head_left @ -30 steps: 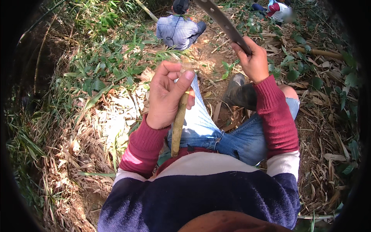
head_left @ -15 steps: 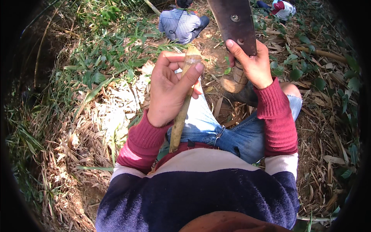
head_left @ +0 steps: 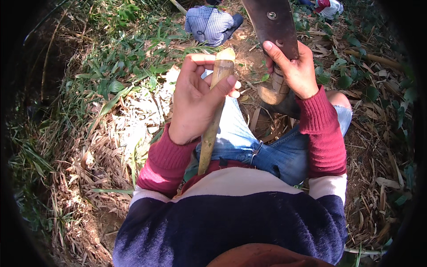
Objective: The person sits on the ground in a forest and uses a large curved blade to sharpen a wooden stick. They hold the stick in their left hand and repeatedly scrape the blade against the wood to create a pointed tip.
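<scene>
My left hand point(head_left: 195, 100) grips a pale bamboo stick point(head_left: 212, 120) and holds it nearly upright in front of my chest, its cut top end level with my fingertips. My right hand point(head_left: 291, 69) is closed on the wooden handle of a big machete point(head_left: 271, 22), whose broad dark blade rises close to the camera and runs out of the top of the view. The blade stands just right of the stick's top, apart from it. My blue-jeaned knees point(head_left: 271, 151) are below both hands.
The ground point(head_left: 111, 147) is covered in dry bamboo leaves and green weeds. A person in a checked shirt point(head_left: 209, 24) sits ahead at the top centre. Another person's clothing point(head_left: 329, 6) shows at the top right. A bamboo pole point(head_left: 378, 58) lies on the right.
Both hands have risen toward the camera. The stick has come up higher in my left hand, and the machete blade has swung from slanting away to standing broadside, close beside the stick.
</scene>
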`<state>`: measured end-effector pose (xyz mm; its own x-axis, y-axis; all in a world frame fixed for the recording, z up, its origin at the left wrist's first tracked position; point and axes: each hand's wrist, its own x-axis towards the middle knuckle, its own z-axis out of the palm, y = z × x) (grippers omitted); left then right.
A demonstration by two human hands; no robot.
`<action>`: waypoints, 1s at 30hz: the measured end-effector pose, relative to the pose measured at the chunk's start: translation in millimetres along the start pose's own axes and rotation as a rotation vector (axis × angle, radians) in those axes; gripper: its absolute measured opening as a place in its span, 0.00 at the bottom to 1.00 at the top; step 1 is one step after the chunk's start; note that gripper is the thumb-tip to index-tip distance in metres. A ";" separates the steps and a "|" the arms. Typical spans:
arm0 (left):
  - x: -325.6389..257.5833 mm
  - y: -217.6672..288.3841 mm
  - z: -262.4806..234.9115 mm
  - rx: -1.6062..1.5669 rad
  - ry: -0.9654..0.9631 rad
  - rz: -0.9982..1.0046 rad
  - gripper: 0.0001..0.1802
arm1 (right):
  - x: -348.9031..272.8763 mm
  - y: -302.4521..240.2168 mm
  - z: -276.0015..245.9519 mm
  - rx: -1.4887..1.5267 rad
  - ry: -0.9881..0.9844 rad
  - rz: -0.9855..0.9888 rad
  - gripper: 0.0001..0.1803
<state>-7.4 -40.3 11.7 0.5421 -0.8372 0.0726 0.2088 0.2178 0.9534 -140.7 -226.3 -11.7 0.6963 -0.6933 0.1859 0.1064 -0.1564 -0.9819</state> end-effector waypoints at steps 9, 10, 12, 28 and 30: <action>1.4 3.7 -7.9 -0.090 -0.053 -0.143 0.20 | 1.7 4.1 -9.3 -0.021 0.037 0.037 0.13; -0.2 2.6 -6.7 -0.093 -0.039 -0.129 0.19 | 2.0 1.2 -9.1 -0.036 0.016 0.017 0.13; -2.9 -2.9 -6.6 -0.072 -0.002 -0.110 0.18 | 2.9 -12.1 -3.7 0.095 0.085 0.130 0.09; -9.8 1.7 3.1 -0.065 -0.010 -0.057 0.18 | 0.0 -17.7 -2.0 0.070 0.108 0.242 0.10; -10.0 4.0 5.1 -0.061 -0.024 -0.044 0.17 | -0.3 -16.7 -2.5 0.054 0.090 0.225 0.11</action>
<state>-16.1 -33.6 16.3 0.5120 -0.8581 0.0384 0.2817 0.2099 0.9363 -144.5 -225.2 4.8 0.6413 -0.7664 -0.0374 -0.0043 0.0452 -0.9990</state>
